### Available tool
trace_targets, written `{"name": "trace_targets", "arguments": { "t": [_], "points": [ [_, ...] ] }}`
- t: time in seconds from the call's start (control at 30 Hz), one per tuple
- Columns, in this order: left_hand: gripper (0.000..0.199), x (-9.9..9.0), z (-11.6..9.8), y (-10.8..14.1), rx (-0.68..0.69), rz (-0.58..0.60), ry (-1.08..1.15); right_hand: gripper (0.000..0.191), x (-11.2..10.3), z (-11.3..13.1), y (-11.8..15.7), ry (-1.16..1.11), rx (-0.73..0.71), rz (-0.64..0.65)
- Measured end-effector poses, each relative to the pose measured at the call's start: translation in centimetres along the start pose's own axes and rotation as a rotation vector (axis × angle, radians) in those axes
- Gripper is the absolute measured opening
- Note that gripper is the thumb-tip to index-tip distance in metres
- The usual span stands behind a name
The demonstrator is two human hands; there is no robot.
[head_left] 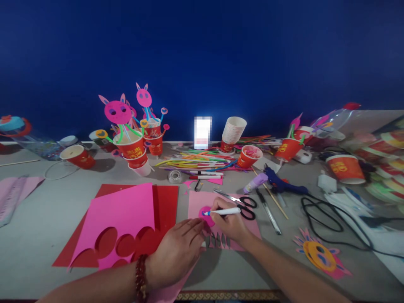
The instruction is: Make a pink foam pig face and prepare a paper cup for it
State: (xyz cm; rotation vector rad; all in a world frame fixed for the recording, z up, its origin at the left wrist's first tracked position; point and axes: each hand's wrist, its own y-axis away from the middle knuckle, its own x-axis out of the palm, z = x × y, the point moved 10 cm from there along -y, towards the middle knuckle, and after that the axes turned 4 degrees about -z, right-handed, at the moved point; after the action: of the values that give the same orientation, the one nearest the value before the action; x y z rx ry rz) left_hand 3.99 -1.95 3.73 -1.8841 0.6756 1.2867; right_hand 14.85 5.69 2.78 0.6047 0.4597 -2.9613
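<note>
My right hand (225, 216) is closed around a white marker (229, 211), its blue tip on a magenta paper disc (206, 215). Fingertips of my left hand (178, 248) rest by the disc's lower left edge; the hand lies flat, palm down, with a dark red bead bracelet on the wrist. Under the disc is a light pink sheet (194, 202) with several leaf-shaped cutouts near my hands. Black-handled scissors (241, 202) lie on the sheet's upper right part.
Magenta cardstock (126, 210) with round cutouts lies left on red sheets. Paper-cup figures (134, 151) stand behind. Coloured pipe cleaners (198, 160), a glue stick (255, 183), a blue glue gun (284, 185) with looping cable and an orange paper face (320, 256) are centre to right.
</note>
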Motion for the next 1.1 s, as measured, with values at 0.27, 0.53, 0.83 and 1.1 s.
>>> {"name": "trace_targets", "arguments": {
  "t": [0.27, 0.53, 0.83, 1.1],
  "points": [
    [0.03, 0.35, 0.15, 0.03, -0.01, 0.009, -0.001, 0.015, 0.07, 0.01, 0.14, -0.008, 0.006, 0.011],
    [0.032, 0.67, 0.24, 0.25, -0.016, 0.02, 0.002, 0.016, -0.05, 0.15, -0.01, -0.005, 0.005, 0.003],
    [0.031, 0.21, 0.2, 0.07, -0.028, 0.016, 0.028, 0.017, -0.25, -0.04, -0.06, -0.013, -0.003, -0.021],
    [0.031, 0.27, 0.21, 0.07, -0.028, 0.012, 0.017, 0.016, -0.04, 0.17, 0.07, 0.004, -0.013, 0.004]
  ]
}}
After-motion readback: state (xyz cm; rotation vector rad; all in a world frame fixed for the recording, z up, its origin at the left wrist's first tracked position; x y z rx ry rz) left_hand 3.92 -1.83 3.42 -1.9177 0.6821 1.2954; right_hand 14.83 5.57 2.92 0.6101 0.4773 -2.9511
